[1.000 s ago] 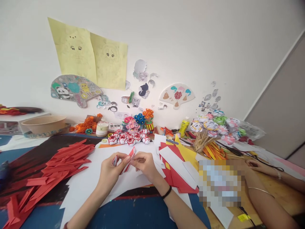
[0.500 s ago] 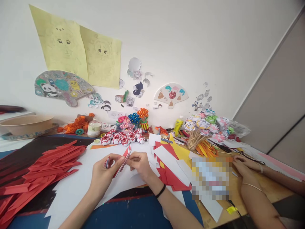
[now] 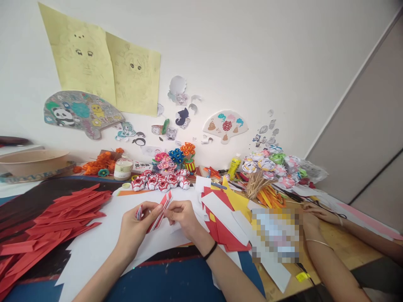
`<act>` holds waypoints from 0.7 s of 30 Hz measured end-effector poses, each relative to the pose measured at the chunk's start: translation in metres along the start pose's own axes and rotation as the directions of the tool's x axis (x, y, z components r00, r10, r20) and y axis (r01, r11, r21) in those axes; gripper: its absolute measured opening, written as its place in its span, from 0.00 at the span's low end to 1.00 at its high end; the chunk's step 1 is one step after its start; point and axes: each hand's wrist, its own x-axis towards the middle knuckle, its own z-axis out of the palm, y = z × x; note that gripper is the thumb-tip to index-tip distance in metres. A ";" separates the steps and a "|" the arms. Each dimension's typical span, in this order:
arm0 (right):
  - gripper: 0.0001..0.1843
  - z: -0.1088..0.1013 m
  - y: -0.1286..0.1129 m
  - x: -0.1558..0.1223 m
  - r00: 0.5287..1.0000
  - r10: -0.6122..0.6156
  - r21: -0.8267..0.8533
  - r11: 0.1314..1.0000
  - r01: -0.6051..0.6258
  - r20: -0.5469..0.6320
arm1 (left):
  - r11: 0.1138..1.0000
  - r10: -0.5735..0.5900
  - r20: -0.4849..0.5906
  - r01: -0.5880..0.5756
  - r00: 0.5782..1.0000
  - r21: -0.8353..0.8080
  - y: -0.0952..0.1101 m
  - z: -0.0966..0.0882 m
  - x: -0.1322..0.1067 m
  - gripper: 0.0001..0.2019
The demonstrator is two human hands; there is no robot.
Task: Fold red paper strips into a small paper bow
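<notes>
My left hand and my right hand meet over a white sheet on the table. Both pinch a folded red-and-white paper strip between thumb and fingers; its upper end slants up to the right. A second short folded end of the strip sticks up from my left fingers. A black band circles my right wrist.
A heap of red folded strips lies at left. Small red-and-white paper pieces and paper flowers line the wall. Red, white and yellow sheets lie at right, beside another person's arms. A beige bowl stands far left.
The view has shifted a little, so everything sits further left than a second ago. My hands keep the same pinch on the strip; the other person's hand at right has moved slightly.
</notes>
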 end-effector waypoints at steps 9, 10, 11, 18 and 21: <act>0.21 0.002 0.000 -0.001 1.000 -0.001 0.022 1.000 0.001 0.009 | 0.997 0.073 -0.012 -0.073 0.997 0.040 -0.001 0.001 0.000 0.18; 0.21 0.001 0.000 -0.001 1.000 0.000 0.015 1.000 0.000 0.006 | 0.996 0.075 -0.007 -0.075 0.997 0.041 -0.001 0.001 0.000 0.18; 0.21 0.001 0.000 -0.001 1.000 0.001 0.008 1.000 -0.001 0.006 | 0.996 0.078 -0.004 -0.078 0.997 0.040 0.000 0.001 -0.001 0.18; 0.22 0.002 0.004 -0.001 1.000 0.013 -0.001 1.000 -0.013 0.020 | 0.980 0.164 -0.045 -0.158 0.985 0.120 0.003 0.002 -0.002 0.15; 0.21 0.003 0.011 0.001 1.000 0.002 0.015 1.000 -0.002 0.021 | 0.972 0.190 -0.054 -0.179 0.980 0.154 0.002 0.002 -0.002 0.14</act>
